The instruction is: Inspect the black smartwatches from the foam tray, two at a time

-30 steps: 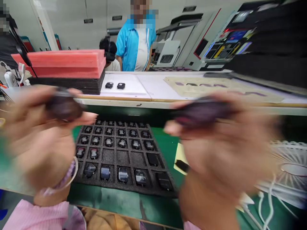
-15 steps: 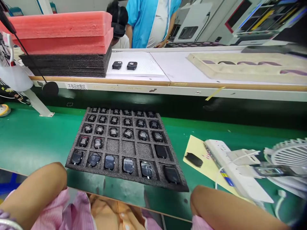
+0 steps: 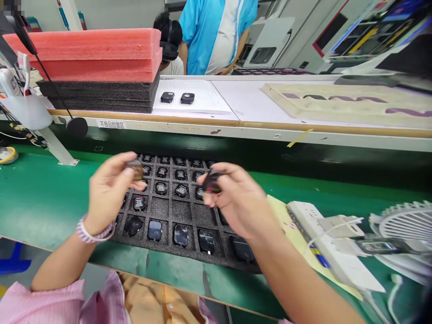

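My left hand (image 3: pixel 108 191) is raised over the left side of a dark foam tray (image 3: pixel 180 210). Its thumb and fingers pinch a small dark smartwatch body (image 3: pixel 136 170). On the tray's right side, my right hand (image 3: pixel 236 191) grips another dark smartwatch body (image 3: pixel 212 181), blurred by motion. Several more bodies sit in the tray's square pockets, the far rows bearing white printed text. Along the near row, glossy dark faces (image 3: pixel 181 235) point up. Three pockets in the second row from the front hold nothing. My hands and forearms cover parts of both tray sides.
A raised shelf (image 3: pixel 249 122) runs behind, with red foam sheets (image 3: pixel 91 49), two dark watch bodies (image 3: pixel 187 98) and a pale moulded tray (image 3: pixel 280 96). At right are a power strip (image 3: pixel 317 225), yellow paper (image 3: pixel 278 207) and a white fan (image 3: pixel 405 220). Two people are beyond the shelf.
Both hands have come into view above the tray, each now holding a watch body; before, only my forearms showed at the lower edge. The dark piece on the yellow paper no longer shows.
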`<state>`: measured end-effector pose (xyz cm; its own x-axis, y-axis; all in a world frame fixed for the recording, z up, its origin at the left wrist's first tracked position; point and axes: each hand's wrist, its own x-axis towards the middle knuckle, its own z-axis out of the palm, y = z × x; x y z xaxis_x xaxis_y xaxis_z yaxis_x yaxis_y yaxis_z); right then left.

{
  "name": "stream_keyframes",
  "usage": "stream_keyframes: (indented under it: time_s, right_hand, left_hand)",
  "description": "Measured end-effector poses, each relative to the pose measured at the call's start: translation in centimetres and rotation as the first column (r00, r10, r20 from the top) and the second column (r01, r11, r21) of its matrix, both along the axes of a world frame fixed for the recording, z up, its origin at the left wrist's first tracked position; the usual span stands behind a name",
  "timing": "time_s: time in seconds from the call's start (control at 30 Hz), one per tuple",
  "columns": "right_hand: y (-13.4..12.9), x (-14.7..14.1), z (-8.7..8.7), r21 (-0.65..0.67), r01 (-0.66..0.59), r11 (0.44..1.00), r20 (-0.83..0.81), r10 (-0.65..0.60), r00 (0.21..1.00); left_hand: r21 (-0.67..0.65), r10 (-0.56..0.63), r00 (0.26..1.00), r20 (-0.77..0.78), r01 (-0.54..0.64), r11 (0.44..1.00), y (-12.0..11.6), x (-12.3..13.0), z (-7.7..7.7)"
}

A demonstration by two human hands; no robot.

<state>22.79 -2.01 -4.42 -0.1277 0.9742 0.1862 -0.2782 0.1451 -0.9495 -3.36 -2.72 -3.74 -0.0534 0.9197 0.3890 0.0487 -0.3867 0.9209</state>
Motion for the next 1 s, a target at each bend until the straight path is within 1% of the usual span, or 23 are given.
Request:
stream_keyframes:
  time_s: [0.03, 0.07, 0.13, 0.17, 0.23, 0.27, 0.3, 0.33, 0.37, 0.4, 0.47, 0.5, 0.53, 0.57, 0.6, 0.63, 0.7, 0.77, 0.83, 0.87, 0.93, 0.97, 1.0]
  right_hand:
    - [0.4, -0.5, -1.3, -0.11, -0.066, 0.992, -0.012, 0.065, 0.998]
    - [0.8, -0.8, -2.7, -0.182, -0.094, 0.979, -0.002, 0.095, 0.995]
    - [1.2, -1.1, -5.1, -0.269, -0.138, 0.953, 0.028, 0.151, 0.988]
    - [1.2, -1.0, -6.0, -0.294, -0.164, 0.942, 0.035, 0.182, 0.983]
    - [0.9, -0.7, -7.0, -0.327, -0.231, 0.916, 0.032, 0.255, 0.966]
    - [0.7, -0.5, -7.2, -0.335, -0.268, 0.903, 0.027, 0.294, 0.956]
    - [0.5, -0.3, -7.2, -0.335, -0.303, 0.892, 0.022, 0.329, 0.944]
    - [0.3, -0.1, -7.2, -0.328, -0.334, 0.884, 0.02, 0.359, 0.933]
    - [0.2, 0.1, -7.2, -0.317, -0.359, 0.878, 0.021, 0.385, 0.923]
    - [0.2, 0.2, -7.3, -0.307, -0.38, 0.872, 0.026, 0.407, 0.913]
    - [0.2, 0.4, -7.6, -0.287, -0.406, 0.868, 0.073, 0.442, 0.894]
    - [0.4, 0.5, -7.9, -0.267, -0.395, 0.879, 0.143, 0.442, 0.886]
    - [0.5, 0.5, -8.2, -0.228, -0.369, 0.901, 0.255, 0.421, 0.87]
    - [0.7, 0.5, -8.5, -0.16, -0.335, 0.929, 0.396, 0.371, 0.84]
    - [0.9, 0.5, -8.8, -0.065, -0.302, 0.951, 0.54, 0.288, 0.791]
    - [1.0, 0.4, -9.1, 0.041, -0.28, 0.959, 0.66, 0.184, 0.729]
    - [1.3, 0.0, -9.6, 0.204, -0.28, 0.938, 0.802, 0.004, 0.597]
    - [1.3, -0.1, -9.7, 0.255, -0.289, 0.923, 0.871, -0.089, 0.482]
    - [1.1, 0.4, -9.5, 0.269, -0.295, 0.917, 0.914, -0.146, 0.379]
    - [0.9, 1.1, -9.3, 0.289, -0.297, 0.91, 0.921, -0.179, 0.347]
    - [0.5, 3.3, -8.8, 0.368, -0.283, 0.886, 0.906, -0.273, 0.322]
    - [0.2, 4.7, -8.6, 0.414, -0.258, 0.873, 0.891, -0.331, 0.31]
    - [0.0, 6.1, -8.6, 0.454, -0.217, 0.864, 0.877, -0.391, 0.278]
  left_hand:
    - [-0.076, -0.041, 0.999, 0.009, 0.041, 0.996, 0.3, 0.6, -0.8]
    - [-0.165, -0.103, 0.995, 0.017, 0.104, 0.981, 0.6, 1.2, -1.8]
    - [-0.322, -0.259, 0.965, 0.036, 0.256, 0.911, 1.0, 2.2, -3.7]
    - [-0.372, -0.323, 0.945, 0.048, 0.317, 0.873, 1.2, 2.4, -4.6]
    - [-0.433, -0.416, 0.907, 0.064, 0.401, 0.807, 1.4, 2.7, -6.1]
    - [-0.455, -0.449, 0.892, 0.054, 0.422, 0.784, 1.5, 2.7, -6.6]
    - [-0.47, -0.477, 0.879, 0.01, 0.425, 0.773, 1.6, 2.6, -7.0]
    - [-0.48, -0.503, 0.861, -0.075, 0.411, 0.775, 1.8, 2.5, -7.2]
    - [-0.474, -0.517, 0.833, -0.196, 0.381, 0.794, 2.0, 2.4, -7.4]
    - [-0.445, -0.511, 0.79, -0.337, 0.345, 0.826, 2.2, 2.3, -7.4]
    - [-0.335, -0.441, 0.671, -0.596, 0.291, 0.896, 2.6, 2.2, -7.5]
    - [-0.281, -0.397, 0.613, -0.684, 0.281, 0.918, 2.7, 2.1, -7.6]
    - [-0.241, -0.36, 0.563, -0.744, 0.277, 0.93, 2.9, 2.1, -7.6]
    - [-0.22, -0.336, 0.517, -0.787, 0.275, 0.936, 3.0, 2.1, -7.7]
    - [-0.217, -0.327, 0.472, -0.819, 0.272, 0.937, 3.1, 2.1, -7.7]
    - [-0.222, -0.322, 0.434, -0.841, 0.266, 0.938, 3.1, 2.1, -7.7]
    - [-0.226, -0.312, 0.389, -0.867, 0.252, 0.941, 2.9, 1.9, -7.4]
    - [-0.2, -0.279, 0.369, -0.886, 0.238, 0.95, 2.3, 1.1, -6.7]
    - [-0.132, -0.203, 0.369, -0.907, 0.208, 0.969, 1.3, -0.4, -5.7]
    - [-0.088, -0.15, 0.373, -0.916, 0.178, 0.98, 0.7, -1.5, -5.3]
    - [0.0, -0.028, 0.367, -0.93, 0.075, 0.997, -0.8, -4.3, -4.6]
    - [0.01, 0.005, 0.34, -0.94, 0.013, 1.0, -1.6, -5.7, -4.5]
    - [0.006, 0.02, 0.301, -0.953, -0.048, 0.999, -2.5, -7.1, -4.6]
